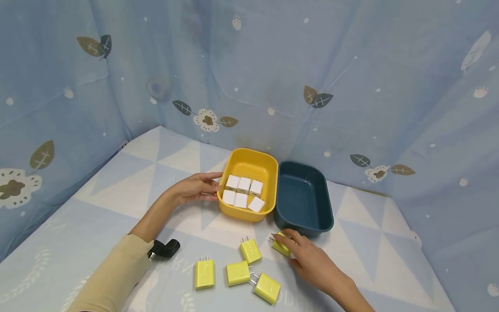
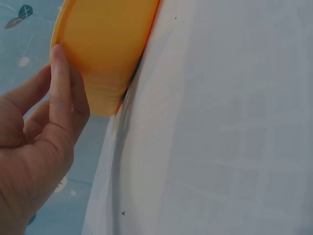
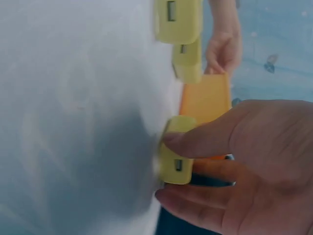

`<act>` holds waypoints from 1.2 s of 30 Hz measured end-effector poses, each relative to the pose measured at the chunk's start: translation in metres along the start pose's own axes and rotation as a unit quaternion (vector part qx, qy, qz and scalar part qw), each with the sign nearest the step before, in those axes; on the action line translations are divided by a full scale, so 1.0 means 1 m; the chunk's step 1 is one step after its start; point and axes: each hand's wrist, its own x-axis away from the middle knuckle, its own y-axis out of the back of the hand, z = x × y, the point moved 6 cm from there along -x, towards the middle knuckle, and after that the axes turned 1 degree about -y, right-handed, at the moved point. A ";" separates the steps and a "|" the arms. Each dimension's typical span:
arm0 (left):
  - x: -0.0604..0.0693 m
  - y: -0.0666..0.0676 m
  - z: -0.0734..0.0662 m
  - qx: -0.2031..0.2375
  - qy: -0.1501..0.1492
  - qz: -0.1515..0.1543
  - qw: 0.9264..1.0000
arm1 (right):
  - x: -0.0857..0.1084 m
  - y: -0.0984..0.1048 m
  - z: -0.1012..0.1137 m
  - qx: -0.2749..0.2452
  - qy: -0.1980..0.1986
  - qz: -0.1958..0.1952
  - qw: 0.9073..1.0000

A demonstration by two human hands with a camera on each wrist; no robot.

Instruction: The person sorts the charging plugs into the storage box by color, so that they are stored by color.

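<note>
Clock set with 12 o'clock at the far side of the head view. Behind everything, at 12, we see a blue printed curtain (image 1: pixel 265 56); beneath, a patterned cloth (image 1: pixel 132 186).

Far left: a tan sleeve (image 1: pixel 113 271), black device (image 1: pixel 166 249) at its cuff. The left hand (image 1: pixel 195 187) is at 9 o'clock of the yellow tray (image 1: pixel 249 167); we read its fingertips as nearly together, pinching the rim.

Below the tray, between 6 and 8 o'clock, we log the first charger (image 1: pixel 205 274), yellow, prongs to 12; next the second charger (image 1: pixel 237 274), yellow, prongs to 3. Inside the tray, toward its 6 o'clock end, we count six white chargers (image 1: pixel 244 185) in two rows of three. Outside again: the third charger (image 1: pixel 251 251), yellow, prongs to 11, then the fourth charger (image 1: pixel 267 288), yellow, prongs to 10.

Further right we find the held charger (image 1: pixel 281 248), also yellow, at 7 o'clock of the dark blue tray (image 1: pixel 304 195), which sits just beside the yellow one, at its 3. The right hand (image 1: pixel 312 263) has thumb and fingers closed on this charger, parted only by its body. We cannot tell whether it touches the cloth.
</note>
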 end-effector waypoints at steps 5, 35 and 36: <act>-0.002 -0.002 -0.001 0.003 -0.004 0.003 1.000 | 0.001 -0.003 -0.002 -0.019 0.007 -0.023 1.000; -0.002 0.002 0.002 0.003 -0.002 0.007 1.000 | 0.002 -0.006 -0.019 -0.194 -0.007 -0.042 0.980; -0.002 0.002 0.003 0.005 -0.001 0.009 1.000 | 0.002 -0.006 -0.019 -0.196 -0.010 -0.043 0.980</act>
